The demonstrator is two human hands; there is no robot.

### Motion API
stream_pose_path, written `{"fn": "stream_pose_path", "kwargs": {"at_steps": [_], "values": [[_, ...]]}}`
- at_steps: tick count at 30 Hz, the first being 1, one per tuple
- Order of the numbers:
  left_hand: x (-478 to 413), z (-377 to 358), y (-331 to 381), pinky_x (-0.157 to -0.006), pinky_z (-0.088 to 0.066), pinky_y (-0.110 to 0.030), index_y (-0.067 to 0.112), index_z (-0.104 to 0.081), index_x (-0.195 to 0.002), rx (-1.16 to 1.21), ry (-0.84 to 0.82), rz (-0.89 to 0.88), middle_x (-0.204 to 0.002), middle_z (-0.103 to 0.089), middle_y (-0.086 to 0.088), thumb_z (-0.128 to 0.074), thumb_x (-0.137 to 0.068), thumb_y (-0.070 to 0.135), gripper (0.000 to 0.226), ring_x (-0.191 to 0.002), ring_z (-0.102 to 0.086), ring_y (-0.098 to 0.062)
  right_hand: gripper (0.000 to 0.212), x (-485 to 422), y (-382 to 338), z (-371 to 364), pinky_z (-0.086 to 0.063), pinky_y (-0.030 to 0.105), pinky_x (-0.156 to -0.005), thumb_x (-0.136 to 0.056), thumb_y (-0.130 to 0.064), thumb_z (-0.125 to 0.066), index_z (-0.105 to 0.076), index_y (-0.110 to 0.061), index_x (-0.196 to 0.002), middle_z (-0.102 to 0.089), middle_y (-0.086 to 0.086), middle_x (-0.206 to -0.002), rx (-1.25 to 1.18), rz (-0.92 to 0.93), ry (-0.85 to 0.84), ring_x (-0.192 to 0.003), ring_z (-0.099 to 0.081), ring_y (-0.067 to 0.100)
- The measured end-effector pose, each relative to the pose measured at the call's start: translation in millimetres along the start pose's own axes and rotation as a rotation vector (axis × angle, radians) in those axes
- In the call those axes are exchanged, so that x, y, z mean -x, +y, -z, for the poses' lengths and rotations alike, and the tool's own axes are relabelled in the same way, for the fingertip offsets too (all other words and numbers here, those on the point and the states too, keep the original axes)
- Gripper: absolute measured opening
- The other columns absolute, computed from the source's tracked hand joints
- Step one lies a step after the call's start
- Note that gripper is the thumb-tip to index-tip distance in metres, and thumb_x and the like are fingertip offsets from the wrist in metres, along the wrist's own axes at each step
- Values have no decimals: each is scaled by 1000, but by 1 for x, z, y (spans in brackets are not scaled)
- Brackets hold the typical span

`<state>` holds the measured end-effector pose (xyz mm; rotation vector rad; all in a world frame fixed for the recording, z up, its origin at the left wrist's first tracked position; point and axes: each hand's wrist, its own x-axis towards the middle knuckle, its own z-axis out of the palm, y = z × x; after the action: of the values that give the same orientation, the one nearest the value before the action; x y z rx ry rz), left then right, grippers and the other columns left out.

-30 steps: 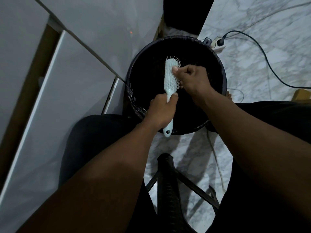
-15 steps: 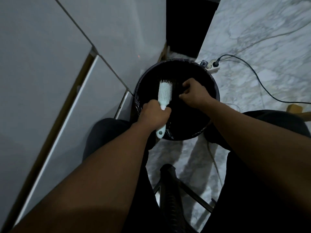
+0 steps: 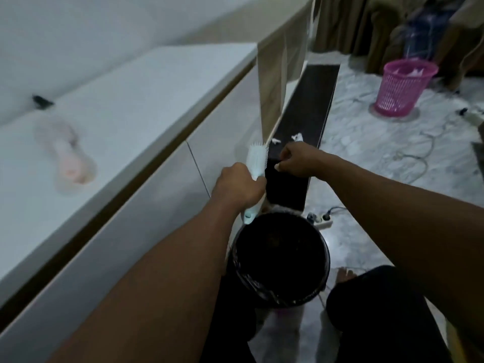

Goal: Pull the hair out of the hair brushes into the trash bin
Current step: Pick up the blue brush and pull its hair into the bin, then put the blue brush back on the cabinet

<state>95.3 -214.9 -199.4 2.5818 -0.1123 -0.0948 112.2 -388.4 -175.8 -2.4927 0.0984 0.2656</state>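
My left hand (image 3: 239, 188) grips the handle of a pale blue hair brush (image 3: 257, 160), held upright with its bristles facing right, above and beyond the black trash bin (image 3: 325, 260). Just right of the brush head, my right hand (image 3: 297, 161) has its fingers pinched together; any hair in them is too fine to see. The bin, lined with a black bag, stands on the floor between my knees. A second, pink brush (image 3: 68, 159) lies blurred on the white cabinet top (image 3: 146, 95) at the left.
A long white cabinet runs along the left. A dark low shelf (image 3: 303, 121) lies beyond the hands. A power strip (image 3: 322, 221) and cables lie on the marble floor to the right. A pink basket (image 3: 403, 87) stands at the far right.
My view has tilted up, so the bin now sits low in the frame. Both hands have lifted away from the bin's mouth, and the right hand has pulled off the bristles.
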Motion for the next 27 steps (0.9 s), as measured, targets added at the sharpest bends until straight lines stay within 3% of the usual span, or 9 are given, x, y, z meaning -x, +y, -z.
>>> {"fn": "stream_pose_path", "kwargs": {"at_steps": [3,8,11,13,17,20,24,27], "values": [[11,50,30,-62,-45,-32,8,-58,-87,-18,112,-59,-92,-68,-15,-55,-84,52,44,-82,-66,-35,17,25,-39,46,-49,34,-81,-89,-23,-68,-66,-7,-86,-64,10,-95,77,77,101,-96,-63,30],[34,127,67,-68,-49,-34,10,-60,-95,-100,287,-142,-93,-65,-10,-53,-88,49,40,-82,-62,-31,36,73,-97,112,-52,44,-96,-90,-23,-67,-68,5,-113,-69,22,-118,90,153,238,-110,-64,36],[48,168,78,-65,-43,-32,13,-58,-91,-148,383,-117,-87,-59,-4,-54,-87,50,37,-77,-57,-27,29,88,-130,137,-52,42,-93,-90,-21,-67,-69,2,-106,-69,20,-110,104,217,298,-106,-64,35],[55,193,80,-64,-43,-32,14,-58,-92,-178,437,-108,-88,-60,-3,-53,-86,50,37,-76,-57,-26,17,93,-150,149,-50,37,-87,-88,-24,-68,-67,-9,-97,-64,8,-102,90,260,319,-101,-62,29],[68,241,72,-69,-50,-34,17,-57,-93,-182,499,-81,-87,-61,-2,-53,-86,48,33,-81,-62,-28,34,102,-191,157,-48,35,-89,-90,-32,-69,-62,-14,-118,-57,1,-112,71,327,342,-103,-56,22],[77,271,56,-67,-46,-33,16,-55,-90,-182,559,-28,-82,-56,0,-52,-87,46,31,-81,-61,-28,34,101,-221,152,-49,36,-91,-89,-32,-70,-62,-15,-117,-61,4,-117,57,377,332,-105,-59,23],[90,302,24,-67,-43,-33,15,-56,-90,-183,628,55,-85,-58,-1,-53,-87,46,32,-81,-61,-28,29,98,-260,132,-47,31,-82,-89,-35,-69,-59,-19,-110,-59,1,-106,66,452,289,-96,-58,22],[100,318,-5,-65,-43,-32,14,-57,-88,-187,666,117,-85,-60,-1,-54,-86,45,31,-78,-62,-27,31,94,-287,110,-48,33,-86,-89,-37,-68,-60,-20,-113,-59,1,-108,69,493,249,-101,-58,22]]}}
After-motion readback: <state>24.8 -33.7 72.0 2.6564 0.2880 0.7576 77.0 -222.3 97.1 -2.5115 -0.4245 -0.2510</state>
